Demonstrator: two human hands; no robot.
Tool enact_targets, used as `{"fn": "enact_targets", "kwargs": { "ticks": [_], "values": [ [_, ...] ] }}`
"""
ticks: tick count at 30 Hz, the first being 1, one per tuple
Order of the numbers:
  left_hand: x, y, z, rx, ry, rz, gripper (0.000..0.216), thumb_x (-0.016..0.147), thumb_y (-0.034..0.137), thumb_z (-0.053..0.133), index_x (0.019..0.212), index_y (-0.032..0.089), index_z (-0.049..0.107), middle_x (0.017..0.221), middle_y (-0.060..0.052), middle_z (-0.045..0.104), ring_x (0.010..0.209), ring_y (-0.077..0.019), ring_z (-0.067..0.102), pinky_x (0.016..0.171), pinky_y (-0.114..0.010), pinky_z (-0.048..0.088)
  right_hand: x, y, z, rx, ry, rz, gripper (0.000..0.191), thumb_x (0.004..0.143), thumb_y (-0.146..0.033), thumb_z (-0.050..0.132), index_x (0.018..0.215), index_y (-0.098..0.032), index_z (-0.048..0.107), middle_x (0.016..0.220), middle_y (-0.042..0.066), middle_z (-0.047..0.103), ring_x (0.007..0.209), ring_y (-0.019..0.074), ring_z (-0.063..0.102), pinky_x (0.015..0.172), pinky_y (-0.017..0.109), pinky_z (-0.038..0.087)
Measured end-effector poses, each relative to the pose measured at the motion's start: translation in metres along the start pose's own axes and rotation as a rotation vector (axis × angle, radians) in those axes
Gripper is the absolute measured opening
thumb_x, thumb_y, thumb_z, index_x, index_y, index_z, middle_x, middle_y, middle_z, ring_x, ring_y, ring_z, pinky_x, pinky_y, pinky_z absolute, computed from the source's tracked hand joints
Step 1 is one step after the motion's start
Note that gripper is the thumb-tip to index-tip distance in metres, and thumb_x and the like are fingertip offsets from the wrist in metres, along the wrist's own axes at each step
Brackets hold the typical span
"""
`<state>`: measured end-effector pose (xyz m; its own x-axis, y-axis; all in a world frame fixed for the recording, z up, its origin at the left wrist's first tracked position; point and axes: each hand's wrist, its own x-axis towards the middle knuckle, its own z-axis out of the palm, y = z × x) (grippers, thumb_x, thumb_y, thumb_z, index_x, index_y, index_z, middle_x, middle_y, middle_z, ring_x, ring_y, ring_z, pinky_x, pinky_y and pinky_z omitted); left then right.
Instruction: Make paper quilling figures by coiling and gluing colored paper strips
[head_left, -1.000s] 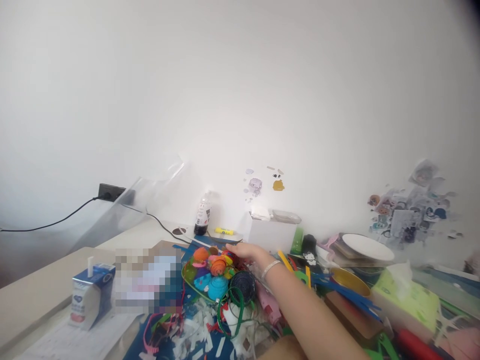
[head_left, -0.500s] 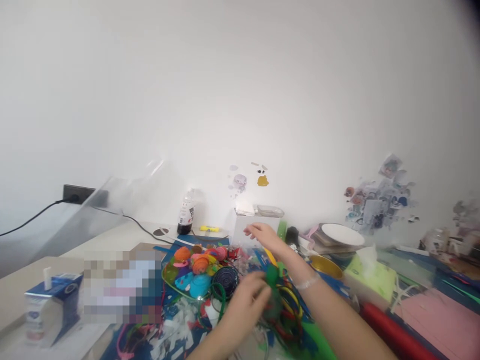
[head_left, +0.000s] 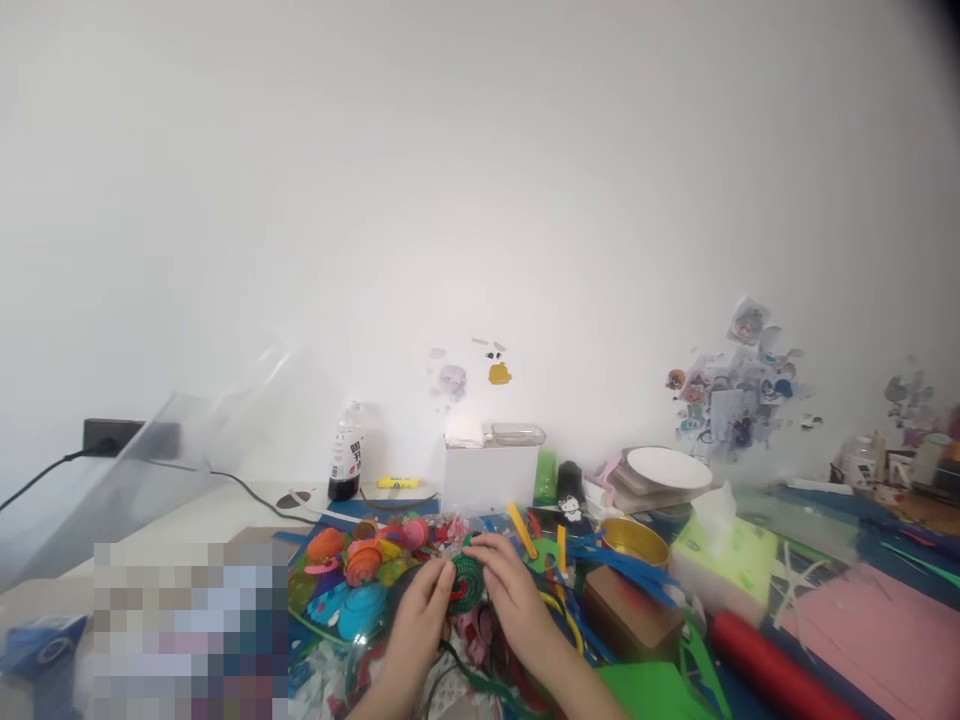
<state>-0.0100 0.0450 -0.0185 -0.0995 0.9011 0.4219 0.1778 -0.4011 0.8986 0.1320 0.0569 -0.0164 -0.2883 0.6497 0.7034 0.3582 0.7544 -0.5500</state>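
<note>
Between my two hands is a round green coil (head_left: 468,582) with some red at its middle, looking like a tightly wound strip. My left hand (head_left: 421,612) grips its left edge, thumb on top. Fingers of my right hand (head_left: 513,588) are closed on the upper right edge. A dark green strip (head_left: 480,682) trails beneath my wrists. Left of the hands, orange, pink and blue coiled shapes (head_left: 363,608) crowd a clear greenish tray (head_left: 298,585). White scraps (head_left: 319,672) and red strips lie below, partly hidden by my forearms.
A white box (head_left: 491,478) stands behind my hands against the wall. To the right are a gold tin (head_left: 636,541), a brown box (head_left: 634,610), a tissue box (head_left: 724,560) and a red roll (head_left: 780,665). A dark-filled bottle (head_left: 347,452) stands at the back left.
My right hand has come back from its reach toward the white box and now meets my left hand at the green coil. The view has shifted slightly to the right.
</note>
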Motion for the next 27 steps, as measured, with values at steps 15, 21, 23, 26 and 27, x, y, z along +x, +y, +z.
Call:
{"fn": "enact_targets", "kwargs": {
  "ticks": [15,21,23,26,27],
  "values": [
    [-0.004,-0.004,0.005,-0.036,-0.106,-0.082,0.039,0.070,0.057,0.050,0.067,0.018,0.058,0.072,-0.002,0.061,0.075,-0.0192,0.055,0.071,-0.027,0.045,-0.010,-0.004,-0.005,-0.418,-0.002,-0.045,0.023,0.078,-0.007,0.038,0.088,-0.023,0.052,0.085,0.004,0.057,0.080,0.0207,0.055,0.072,0.036,0.045],
    [-0.002,-0.008,0.004,-0.059,-0.127,-0.166,0.045,0.067,0.062,0.049,0.069,0.018,0.059,0.071,-0.001,0.059,0.074,-0.0185,0.054,0.070,-0.026,0.045,-0.008,0.001,-0.006,-0.566,-0.091,-0.105,0.029,0.080,-0.011,0.041,0.102,-0.026,0.053,0.083,0.005,0.056,0.076,0.0218,0.053,0.067,0.035,0.044],
    [-0.002,-0.011,0.002,-0.044,-0.157,-0.153,0.043,0.070,0.059,0.049,0.068,0.018,0.058,0.070,-0.001,0.058,0.072,-0.0175,0.054,0.068,-0.025,0.045,-0.007,0.004,-0.006,-0.591,-0.131,-0.098,0.023,0.079,-0.012,0.042,0.091,-0.026,0.056,0.080,0.005,0.054,0.073,0.0220,0.053,0.062,0.034,0.044],
    [-0.002,-0.013,0.000,-0.024,-0.199,-0.109,0.037,0.075,0.052,0.048,0.069,0.018,0.059,0.072,-0.002,0.059,0.074,-0.0171,0.054,0.072,-0.024,0.044,-0.009,0.011,-0.006,-0.593,-0.149,-0.084,0.019,0.078,-0.012,0.045,0.084,-0.025,0.056,0.080,0.006,0.054,0.073,0.0223,0.053,0.062,0.034,0.044],
    [-0.003,-0.013,0.000,-0.017,-0.209,-0.098,0.035,0.076,0.051,0.048,0.070,0.018,0.059,0.073,-0.002,0.059,0.075,-0.0174,0.054,0.073,-0.024,0.044,-0.010,0.012,-0.007,-0.584,-0.153,-0.084,0.019,0.078,-0.013,0.045,0.086,-0.026,0.056,0.081,0.006,0.054,0.073,0.0221,0.053,0.061,0.034,0.044]
  ]
}}
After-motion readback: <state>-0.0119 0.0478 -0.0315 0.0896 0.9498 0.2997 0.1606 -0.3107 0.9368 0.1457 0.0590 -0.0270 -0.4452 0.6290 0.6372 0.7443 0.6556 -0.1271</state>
